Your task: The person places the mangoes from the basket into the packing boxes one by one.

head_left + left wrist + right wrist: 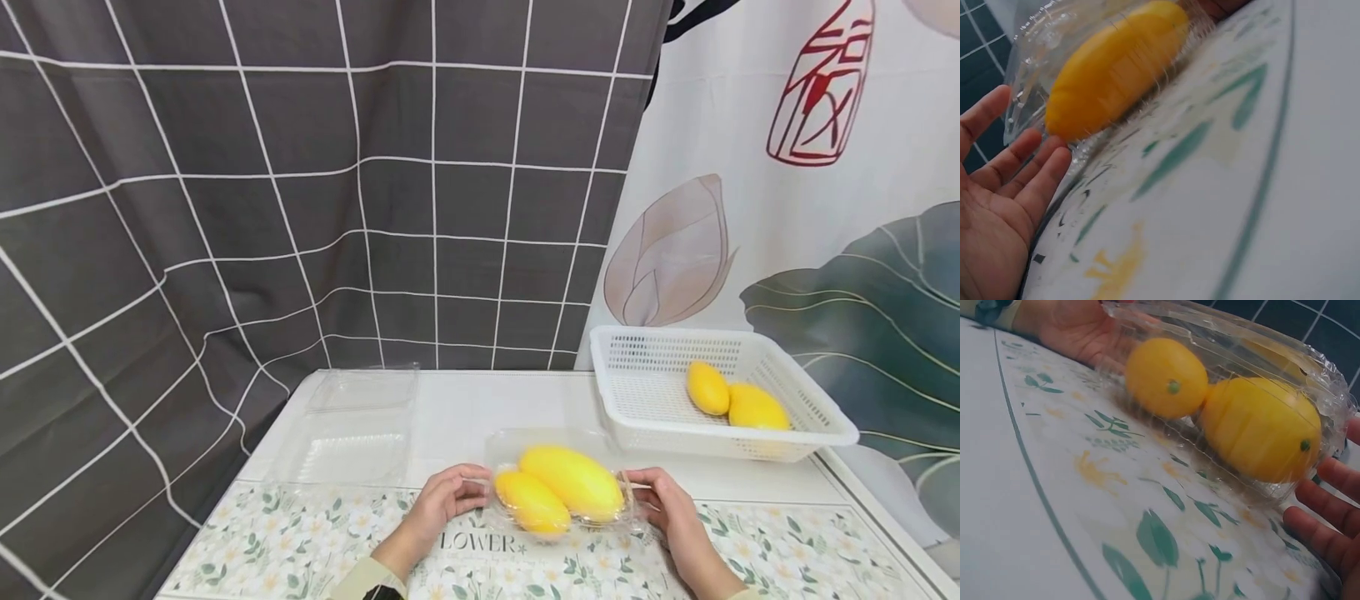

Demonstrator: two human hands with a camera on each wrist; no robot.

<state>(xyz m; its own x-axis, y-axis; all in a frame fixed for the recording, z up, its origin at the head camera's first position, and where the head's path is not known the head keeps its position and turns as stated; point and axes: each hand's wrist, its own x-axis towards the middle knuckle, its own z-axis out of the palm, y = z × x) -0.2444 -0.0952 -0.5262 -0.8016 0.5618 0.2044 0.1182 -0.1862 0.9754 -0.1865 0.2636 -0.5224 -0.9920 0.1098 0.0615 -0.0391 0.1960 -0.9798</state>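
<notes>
Two yellow mangoes [572, 482] lie side by side in a clear plastic clamshell box [517, 439] on the patterned mat. In the right wrist view, small green stem spots show on both mangoes [1260, 431]. My left hand [442, 505] is at the box's left end, its fingertips [1057, 159] touching the wall with fingers fairly straight. At the opposite end my right hand [675, 518] touches the side with extended, slightly bent fingers [1329, 500]. Whether the lid is latched cannot be made out.
A white perforated basket [622, 429] holding two more mangoes [757, 408] stands at the back right. Another clear plastic box [345, 454] lies with its lid raised at the back left. Below is a flowered mat [300, 533]; a dark checked curtain [472, 208] hangs behind the table.
</notes>
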